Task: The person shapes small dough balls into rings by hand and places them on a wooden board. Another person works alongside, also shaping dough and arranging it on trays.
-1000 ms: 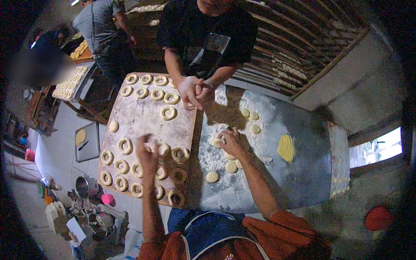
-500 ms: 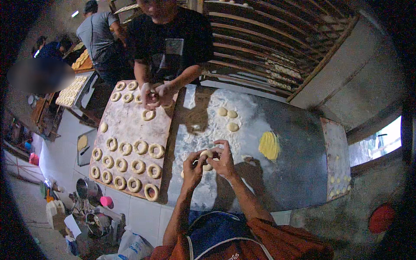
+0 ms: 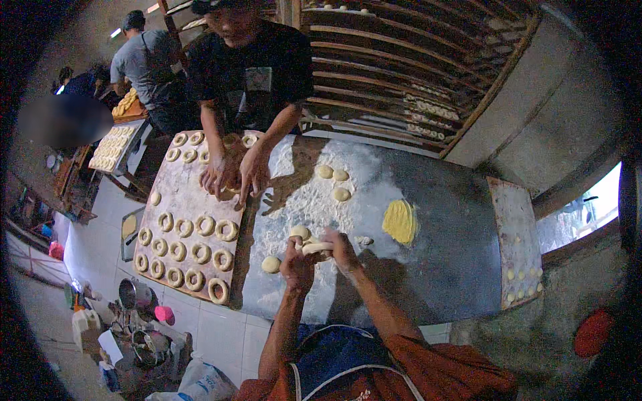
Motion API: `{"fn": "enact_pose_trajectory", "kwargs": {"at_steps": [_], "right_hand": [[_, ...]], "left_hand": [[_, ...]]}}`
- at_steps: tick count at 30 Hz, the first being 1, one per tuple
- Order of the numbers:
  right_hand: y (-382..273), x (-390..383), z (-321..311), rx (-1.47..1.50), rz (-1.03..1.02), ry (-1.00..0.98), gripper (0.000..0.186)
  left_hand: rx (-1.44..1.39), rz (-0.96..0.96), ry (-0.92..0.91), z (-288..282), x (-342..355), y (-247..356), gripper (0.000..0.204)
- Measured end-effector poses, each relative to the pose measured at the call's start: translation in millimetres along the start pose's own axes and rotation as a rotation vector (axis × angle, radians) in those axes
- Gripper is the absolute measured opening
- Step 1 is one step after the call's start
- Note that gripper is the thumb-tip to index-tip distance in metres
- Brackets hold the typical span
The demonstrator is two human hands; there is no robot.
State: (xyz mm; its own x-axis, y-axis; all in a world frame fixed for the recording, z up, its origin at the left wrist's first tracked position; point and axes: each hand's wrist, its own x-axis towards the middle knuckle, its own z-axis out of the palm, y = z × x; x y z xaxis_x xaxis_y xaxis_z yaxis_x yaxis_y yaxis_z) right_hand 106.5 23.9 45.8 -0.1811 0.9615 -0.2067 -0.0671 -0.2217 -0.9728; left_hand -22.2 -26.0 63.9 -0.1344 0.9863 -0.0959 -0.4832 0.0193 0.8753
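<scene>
Between my hands, over the floured dark worktop [image 3: 441, 267], a pale dough ring [image 3: 317, 248] is stretched sideways. My left hand [image 3: 296, 267] is closed on its left end. My right hand [image 3: 344, 252], slightly blurred, grips its right end. One dough ball [image 3: 299, 232] lies just beyond my left fingers, and another dough ball [image 3: 271, 264] rests to the left of that hand. Farther off, several round dough pieces [image 3: 342, 194] sit in the white flour. A small pale scrap [image 3: 364, 240] lies right of my right hand.
On the left a floured board [image 3: 190, 190] carries several dough rings [image 3: 201, 252]; a co-worker's hands [image 3: 234, 172] reach down over its far part. A yellow smear [image 3: 400, 222] lies on the worktop. At far right stands another board [image 3: 511, 227] with small dough balls. Wooden racks [image 3: 394, 73] rise behind.
The dough piece between my fingers now shows as a wider, stretched ring, and my hands are farther apart. The co-worker's hands have lowered to the board and spread. The whole view has shifted slightly.
</scene>
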Motion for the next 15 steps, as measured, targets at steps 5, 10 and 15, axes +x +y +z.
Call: {"fn": "enact_pose_trajectory", "kwargs": {"at_steps": [5,10,15], "right_hand": [[-2,-4,12,-0.021,-0.053,0.026,0.050],[-22,-4,43,-0.296,-0.114,-0.094,0.039],[37,17,49,-0.435,-0.113,-0.065,0.034]], "left_hand": [[0.663,0.290,0.107,7,10,-4,0.026],[-0.214,0.059,0.336,-18,17,-32,0.026],[1.043,0.405,0.172,-33,23,6,0.024]]}}
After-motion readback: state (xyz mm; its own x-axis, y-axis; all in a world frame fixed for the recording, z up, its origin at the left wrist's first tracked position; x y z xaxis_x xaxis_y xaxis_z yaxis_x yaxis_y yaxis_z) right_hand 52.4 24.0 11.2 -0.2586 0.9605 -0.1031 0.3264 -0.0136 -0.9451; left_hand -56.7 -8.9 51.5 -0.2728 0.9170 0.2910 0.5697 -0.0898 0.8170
